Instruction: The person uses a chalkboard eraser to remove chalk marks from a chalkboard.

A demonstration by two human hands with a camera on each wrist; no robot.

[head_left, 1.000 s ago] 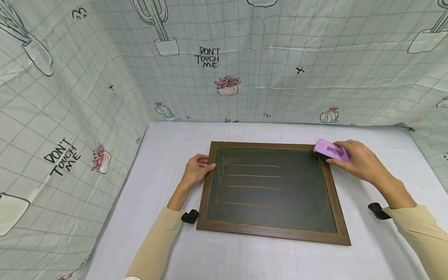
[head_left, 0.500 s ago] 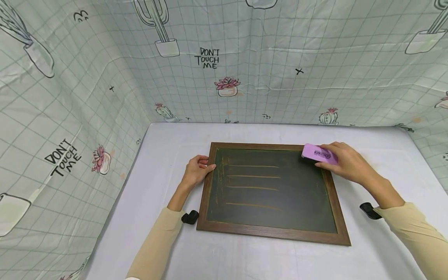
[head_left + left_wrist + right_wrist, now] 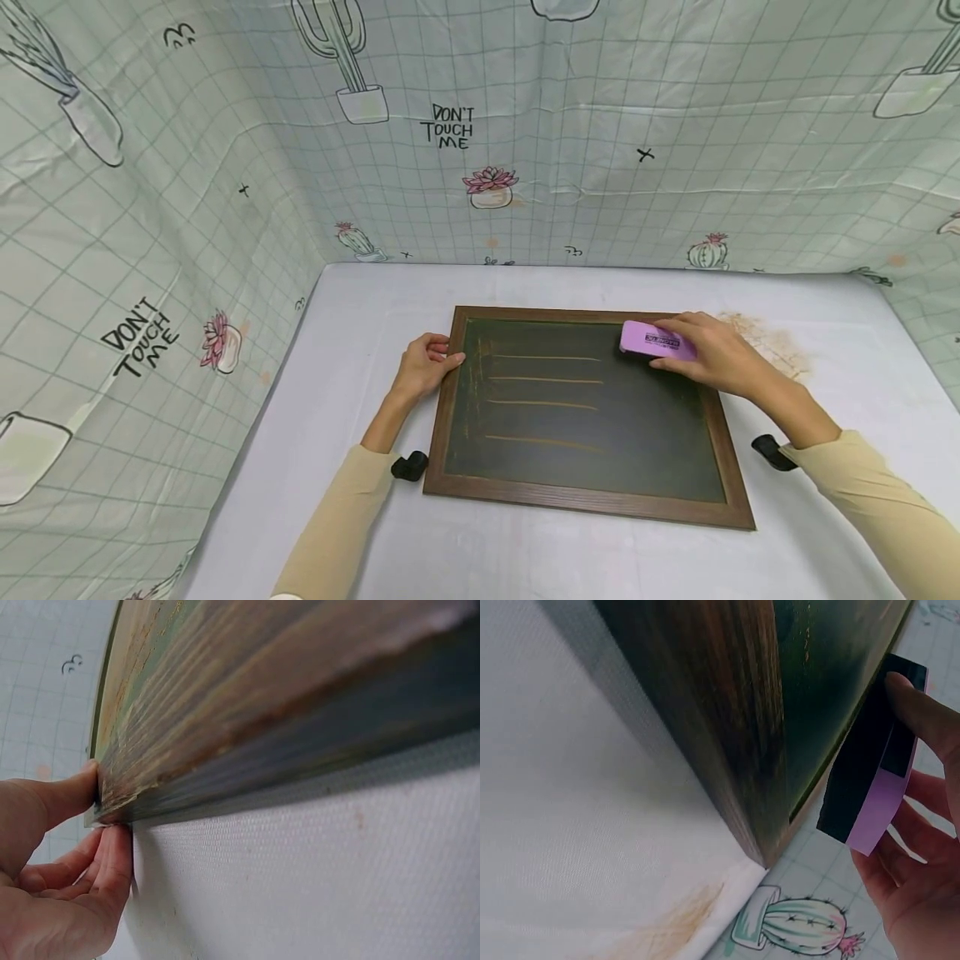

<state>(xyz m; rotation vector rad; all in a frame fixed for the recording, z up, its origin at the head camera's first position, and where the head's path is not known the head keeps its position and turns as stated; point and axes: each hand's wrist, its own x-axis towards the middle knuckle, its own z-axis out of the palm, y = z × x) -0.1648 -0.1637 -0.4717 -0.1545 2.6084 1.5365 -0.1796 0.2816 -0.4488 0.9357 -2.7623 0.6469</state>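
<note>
A chalkboard (image 3: 585, 458) with a brown wooden frame lies on the white table, with several orange chalk lines on its left half. My left hand (image 3: 420, 367) pinches the frame's left edge near the far corner; in the left wrist view the thumb is against the frame and the fingertips are at its lower edge. My right hand (image 3: 712, 354) grips a purple board eraser (image 3: 647, 335) by its sides, over the board's upper right part. The right wrist view shows the eraser's dark felt side (image 3: 862, 750) facing the board, with my thumb along one side.
A brownish dusty smudge (image 3: 772, 346) marks the white table (image 3: 570, 558) right of the board. Gridded cloth (image 3: 570, 150) with plant drawings hangs behind and at both sides. Small black devices (image 3: 408, 466) sit at both wrists.
My right hand has carried the eraser left and slightly nearer, from the frame's far right corner onto the board. The brown smudge now shows on the table. My left hand has stayed put.
</note>
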